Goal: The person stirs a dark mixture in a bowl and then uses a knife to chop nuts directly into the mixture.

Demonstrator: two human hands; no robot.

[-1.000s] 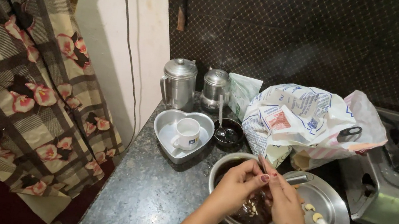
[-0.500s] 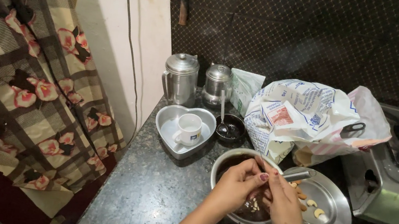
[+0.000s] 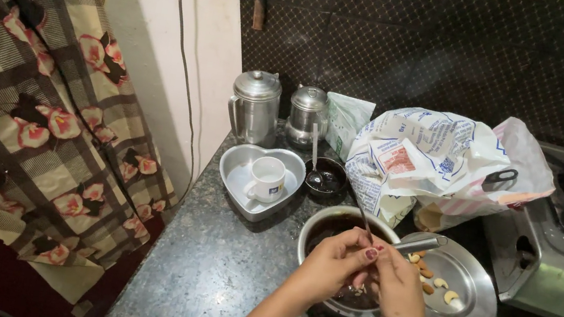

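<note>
— Two hands over one bowl, is that right?

— Yes. Both meet above the steel bowl (image 3: 321,223) of dark batter, which sits on the speckled granite counter (image 3: 207,273) at its front edge, touching a steel plate (image 3: 469,295) on its right.

— What is the left hand (image 3: 334,261) doing?

— Its fingers are curled in, with the thumb and red-nailed fingertips pinched together on something small — too small for me to tell what. A thin stick (image 3: 364,222) rises from that pinch and leans back over the batter.

— And the right hand (image 3: 396,285)?

— Pressed against the left, fingers bent inward and closed around the same spot. Whether it grips the stick itself, I cannot tell.

— What is on the plate?

— A few cashews (image 3: 450,296) and darker nuts, lying loose near the bowl's side. A metal handle (image 3: 421,244) rests across the plate's near rim, pointing at the bowl.

— Behind them?

— A heart-shaped cake tin (image 3: 240,167) with a white cup (image 3: 268,179) standing inside it. Just right of it, a small dark bowl (image 3: 325,179) with a spoon upright in it. Two lidded steel pots (image 3: 254,107) stand at the wall, a crumpled printed bag (image 3: 435,165) lies behind the plate, and a gas stove (image 3: 563,249) sits at the far right. A flowered checked curtain (image 3: 24,107) hangs on the left.
</note>
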